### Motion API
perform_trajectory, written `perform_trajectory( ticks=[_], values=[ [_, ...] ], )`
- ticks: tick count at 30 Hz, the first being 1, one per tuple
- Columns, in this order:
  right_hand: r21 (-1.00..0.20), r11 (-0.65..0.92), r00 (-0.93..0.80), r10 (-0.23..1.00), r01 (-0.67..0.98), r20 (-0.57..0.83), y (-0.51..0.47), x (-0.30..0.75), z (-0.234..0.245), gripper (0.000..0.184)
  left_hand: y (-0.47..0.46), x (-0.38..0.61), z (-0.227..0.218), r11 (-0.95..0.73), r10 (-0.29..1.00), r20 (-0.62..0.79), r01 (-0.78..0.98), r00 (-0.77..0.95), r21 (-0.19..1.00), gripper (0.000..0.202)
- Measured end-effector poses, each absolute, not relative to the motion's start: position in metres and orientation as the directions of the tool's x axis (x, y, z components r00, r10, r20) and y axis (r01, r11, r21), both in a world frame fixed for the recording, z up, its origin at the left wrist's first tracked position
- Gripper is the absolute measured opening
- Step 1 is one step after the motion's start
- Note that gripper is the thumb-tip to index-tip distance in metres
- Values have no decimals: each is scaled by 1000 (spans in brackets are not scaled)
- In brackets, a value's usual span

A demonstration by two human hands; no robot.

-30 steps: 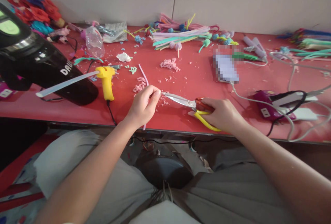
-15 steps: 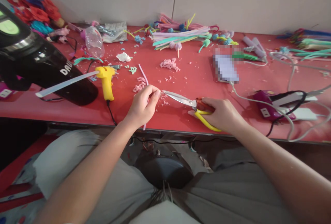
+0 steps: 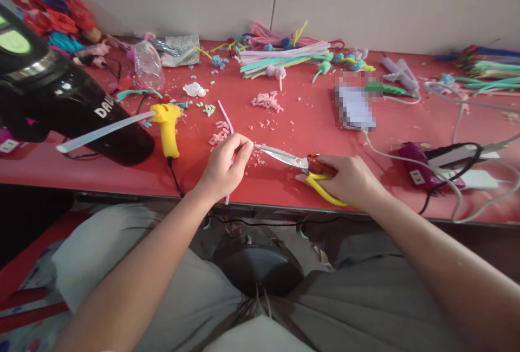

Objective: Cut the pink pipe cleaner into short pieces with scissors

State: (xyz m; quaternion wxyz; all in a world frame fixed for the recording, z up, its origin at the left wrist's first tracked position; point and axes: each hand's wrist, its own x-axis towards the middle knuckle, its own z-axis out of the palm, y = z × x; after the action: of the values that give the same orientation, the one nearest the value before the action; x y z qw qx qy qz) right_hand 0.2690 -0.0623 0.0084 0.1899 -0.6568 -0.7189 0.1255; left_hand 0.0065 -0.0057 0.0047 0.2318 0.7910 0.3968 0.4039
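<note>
My left hand [image 3: 224, 167] pinches a thin pink pipe cleaner [image 3: 225, 115] that runs up from my fingers across the red table [image 3: 300, 119] and pokes out below my palm. My right hand [image 3: 350, 178] grips scissors [image 3: 298, 169] with yellow and red handles. Their blades point left, and the tips meet the pipe cleaner at my left fingertips. Small pink cut bits [image 3: 219, 134] lie scattered just beyond my hands.
A yellow glue gun [image 3: 166, 124] with a clear stick lies left of my hands, beside a large black appliance [image 3: 60, 97]. Pipe cleaner bundles [image 3: 280, 54] lie at the back. A phone [image 3: 355, 105], a purple power strip [image 3: 422, 170] and cables sit to the right.
The scissor blades shifted very slightly; both hands stay in nearly the same place.
</note>
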Motion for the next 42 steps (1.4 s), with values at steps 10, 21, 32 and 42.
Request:
perform_trajectory(
  ticks=[10,21,32,42],
  values=[
    [-431,80,-28,992,899,125,-63,269,8,63,-6,6,6,-580,814,459,440,356,686,23],
    [-448,92,-43,992,889,119,-64,268,11,61,-5,7,3,-562,826,442,452,350,692,28],
    [-472,109,-74,993,875,93,-65,267,14,60,-5,6,4,-574,818,446,450,364,684,28],
    [-458,100,-67,994,883,88,-63,269,10,62,-6,7,6,-568,820,430,448,377,690,27]
  ],
)
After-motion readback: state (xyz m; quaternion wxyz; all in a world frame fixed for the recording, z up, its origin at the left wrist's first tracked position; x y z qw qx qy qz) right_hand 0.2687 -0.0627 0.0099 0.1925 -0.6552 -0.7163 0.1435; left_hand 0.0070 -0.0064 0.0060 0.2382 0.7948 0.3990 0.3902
